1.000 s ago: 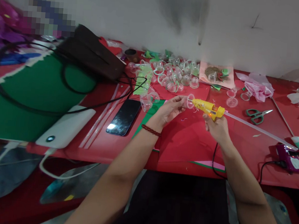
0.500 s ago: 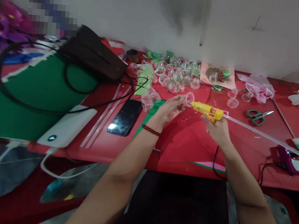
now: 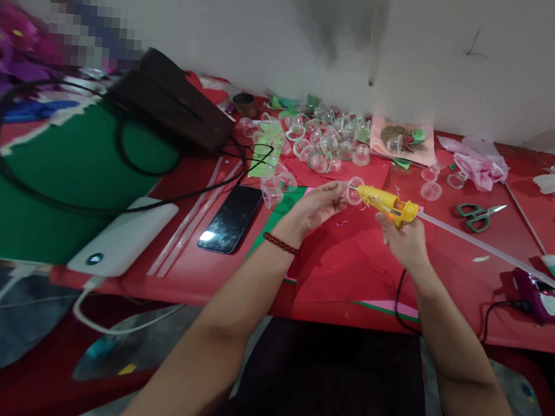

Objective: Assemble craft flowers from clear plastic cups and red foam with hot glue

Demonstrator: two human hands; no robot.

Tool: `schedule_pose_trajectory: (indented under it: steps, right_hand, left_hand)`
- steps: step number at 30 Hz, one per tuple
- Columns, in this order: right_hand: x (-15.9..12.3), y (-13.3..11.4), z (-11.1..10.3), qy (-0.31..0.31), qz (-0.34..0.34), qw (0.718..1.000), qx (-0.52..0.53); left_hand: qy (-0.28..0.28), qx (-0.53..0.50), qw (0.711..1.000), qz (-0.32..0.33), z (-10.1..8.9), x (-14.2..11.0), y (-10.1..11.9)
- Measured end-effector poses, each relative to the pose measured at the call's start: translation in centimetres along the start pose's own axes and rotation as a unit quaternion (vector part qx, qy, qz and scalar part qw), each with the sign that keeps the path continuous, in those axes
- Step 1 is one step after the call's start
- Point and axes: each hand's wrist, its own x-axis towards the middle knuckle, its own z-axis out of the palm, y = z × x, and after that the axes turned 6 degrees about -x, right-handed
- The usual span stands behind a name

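Note:
Between the fingers of my left hand (image 3: pixel 323 205) is a small clear plastic cup (image 3: pixel 355 190), its round rim turned toward my right side. My right hand (image 3: pixel 404 238) is wrapped round the grip of a yellow glue gun (image 3: pixel 387 202). The metal nozzle of the gun is at the cup's rim; whether it touches the plastic I cannot tell. A long translucent glue stick (image 3: pixel 476 242) sticks out of the back of the gun. Below both hands lies a sheet of red paper (image 3: pixel 345 264).
Many clear plastic cups (image 3: pixel 328 138) are heaped toward the wall. A phone (image 3: pixel 231 218), two glue sticks (image 3: pixel 192 227) and a white power bank (image 3: pixel 124 237) lie to the left. Scissors (image 3: pixel 479 216) and a purple power socket (image 3: pixel 539 297) are on the right. A dark bag (image 3: pixel 180 101) stands behind.
The clear cup has tilted and shifted slightly down and right, at the nozzle. The glue gun has moved slightly right. Both hands keep their hold.

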Motion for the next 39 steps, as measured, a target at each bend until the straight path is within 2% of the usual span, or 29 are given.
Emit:
schedule_pose_trajectory:
  steps: [12,23,31,39]
  right_hand:
    - [0.3,0.8,-0.1,0.045,0.010,0.999,-0.009]
    - [0.0,-0.2,-0.1,0.004,0.008,1.000,0.009]
    - [0.1,0.2,-0.3,0.032,0.007,0.999,-0.021]
    - [0.0,-0.6,-0.3,0.009,0.004,1.000,-0.004]
  left_hand:
    - [-0.029,0.023,0.999,-0.018,-0.9,0.4,-0.3]
    - [-0.024,0.003,1.000,-0.006,-0.6,0.2,-0.3]
    - [-0.041,0.010,0.999,-0.015,-0.6,0.2,-0.2]
    - [-0.022,0.005,1.000,-0.009,-0.5,0.0,-0.1]
